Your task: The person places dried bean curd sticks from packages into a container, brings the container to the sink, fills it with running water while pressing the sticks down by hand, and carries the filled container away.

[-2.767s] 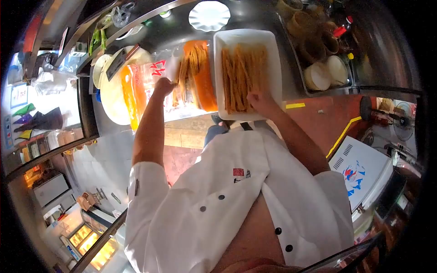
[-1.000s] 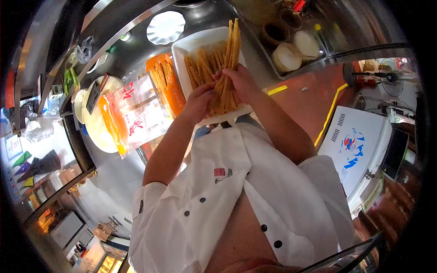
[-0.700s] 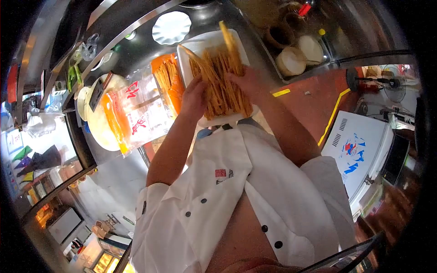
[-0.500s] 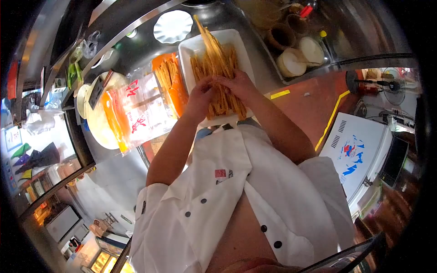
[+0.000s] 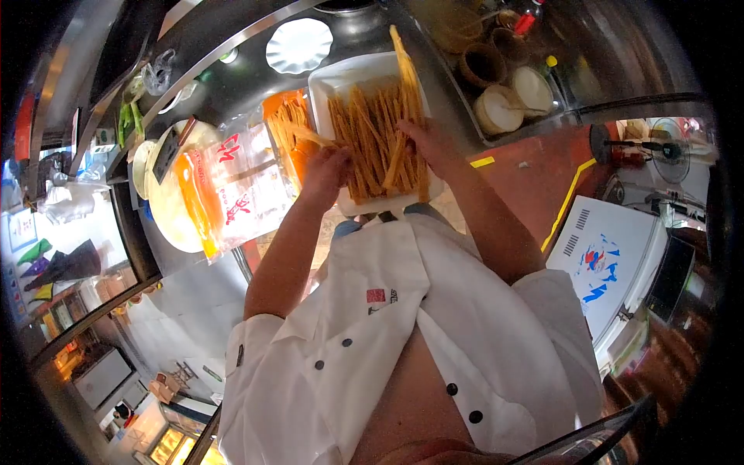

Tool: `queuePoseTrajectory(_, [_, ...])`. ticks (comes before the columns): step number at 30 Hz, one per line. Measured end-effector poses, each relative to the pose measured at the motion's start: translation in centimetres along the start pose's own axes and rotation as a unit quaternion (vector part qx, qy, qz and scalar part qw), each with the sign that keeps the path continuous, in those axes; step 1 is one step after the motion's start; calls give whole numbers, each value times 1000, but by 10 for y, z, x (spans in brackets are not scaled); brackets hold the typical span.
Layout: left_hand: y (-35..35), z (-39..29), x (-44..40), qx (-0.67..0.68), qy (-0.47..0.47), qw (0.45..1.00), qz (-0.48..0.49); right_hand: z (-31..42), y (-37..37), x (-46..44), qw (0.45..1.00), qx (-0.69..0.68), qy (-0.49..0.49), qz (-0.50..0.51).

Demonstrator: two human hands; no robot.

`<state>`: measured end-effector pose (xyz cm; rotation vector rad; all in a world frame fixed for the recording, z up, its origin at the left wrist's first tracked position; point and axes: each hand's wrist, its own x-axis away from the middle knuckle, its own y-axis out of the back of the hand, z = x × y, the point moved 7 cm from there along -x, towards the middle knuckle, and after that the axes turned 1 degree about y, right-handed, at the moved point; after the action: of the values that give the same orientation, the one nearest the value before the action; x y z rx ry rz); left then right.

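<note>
A white rectangular tray [image 5: 324, 76] holds many long yellow-brown dried tofu sticks [image 5: 372, 128]. At its left edge, my left hand [image 5: 332, 169] is closed on a pale tofu stick [image 5: 306, 133] that points up and left over the orange bag. On the tray's right side, my right hand [image 5: 425, 146] grips a long bundle of tofu sticks [image 5: 406, 74], whose upper ends reach past the tray's far rim. The opened orange bag [image 5: 291, 105], left of the tray, has more sticks in it. My fingertips are partly hidden by the sticks.
Clear and orange plastic packaging [image 5: 246, 182] lies left of the tray, over a round pale board [image 5: 167, 213] with a cleaver [image 5: 164, 155]. A fluted white dish [image 5: 299, 45] sits behind. Containers [image 5: 496, 108] stand at the right; a white chest [image 5: 601, 252] and fan [image 5: 670, 151] are beyond.
My hands, together over the bundle before, have moved apart. The left went left with a stick; the right went right with the long bundle, which now leans along the tray's right side.
</note>
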<state>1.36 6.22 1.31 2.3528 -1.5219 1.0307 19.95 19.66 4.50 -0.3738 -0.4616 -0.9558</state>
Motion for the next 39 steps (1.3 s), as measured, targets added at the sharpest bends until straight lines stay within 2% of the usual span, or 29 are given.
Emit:
queuePoseTrajectory(2, [-12, 8, 3, -42, 34, 998, 25, -8, 3, -9, 995, 89, 51, -19])
queuePoseTrajectory(4, [-43, 0, 20, -49, 16, 997, 65, 7, -7, 7, 992, 105, 62, -19])
queuePoseTrajectory(8, [-56, -4, 25, -19, -3, 999, 46, 8, -13, 9, 991, 87, 101, -19])
queuePoseTrajectory(10, [-63, -1, 24, -104, -16, 990, 97, -7, -13, -4, 988, 102, 118, -21])
queuePoseTrajectory(12, [-60, 9, 18, -132, -19, 985, 109, -13, -11, -10, 984, 118, 134, -23])
queuePoseTrajectory(14, [-56, 26, 7, -160, -23, 979, 120, -19, -12, -14, 983, 148, 102, -19])
queuePoseTrajectory(15, [-45, 32, -2, -132, -58, 988, 47, -25, -10, -18, 983, 158, 92, -18])
queuePoseTrajectory(16, [-36, 28, -4, -102, -93, 990, -26, -31, -2, -26, 980, 150, 115, -63])
queuePoseTrajectory(17, [-32, 29, -6, -103, -92, 990, -27, -40, 6, -30, 978, 146, 125, -85])
queuePoseTrajectory(18, [-18, 22, -5, 0, -99, 992, -74, -39, 12, -28, 975, 142, 136, -107])
queuePoseTrajectory(19, [-3, 17, -3, 103, -105, 982, -119, -24, 11, -10, 988, 70, 105, -91])
queuePoseTrajectory(20, [2, 12, -2, 103, -105, 982, -120, -19, 10, -1, 995, -3, 72, -75])
queuePoseTrajectory(21, [8, 4, 1, 182, -139, 967, -113, -41, 18, -13, 995, -3, 71, -74])
queuePoseTrajectory(22, [18, -3, 3, 260, -171, 944, -106, -69, 34, -30, 980, 93, 138, -107])
queuePoseTrajectory(24, [39, -14, -3, 335, -234, 911, -56, -74, 47, -30, 951, 186, 205, -138])
queuePoseTrajectory(26, [42, -18, -2, 318, -214, 923, -44, -79, 55, -10, 987, -50, 43, -145])
queuePoseTrajectory(27, [44, -19, 0, 319, -212, 923, -45, -74, 54, -5, 987, -49, 41, -145])
queuePoseTrajectory(29, [24, -13, -2, 223, -96, 968, 67, -64, 46, 0, 994, 44, 42, -93])
queuePoseTrajectory(30, [19, -12, -1, 223, -95, 968, 68, -57, 43, 1, 994, 44, 41, -94])
queuePoseTrajectory(32, [-3, -2, -3, 189, -52, 979, 60, -50, 25, -6, 975, 215, 3, -49])
queuePoseTrajectory(33, [-13, 4, -2, 218, -26, 975, 45, -49, 18, -8, 976, 213, 2, -52])
queuePoseTrajectory(34, [-12, 15, -9, 217, -23, 975, 47, -41, 9, -11, 966, 244, 44, -69])
queuePoseTrajectory(35, [-7, 34, -22, 146, -6, 988, 39, -34, 1, -12, 954, 275, 86, -86])
queuePoseTrajectory(36, [-8, 42, -26, 75, 10, 997, 31, -34, -7, -12, 954, 275, 85, -87])
queuePoseTrajectory(38, [-16, 41, -20, -165, -142, 975, 37, -27, -23, -10, 957, 243, 137, -80])
queuePoseTrajectory(39, [-17, 55, -25, -116, -85, 989, 24, -38, -24, -20, 957, 244, 137, -79])
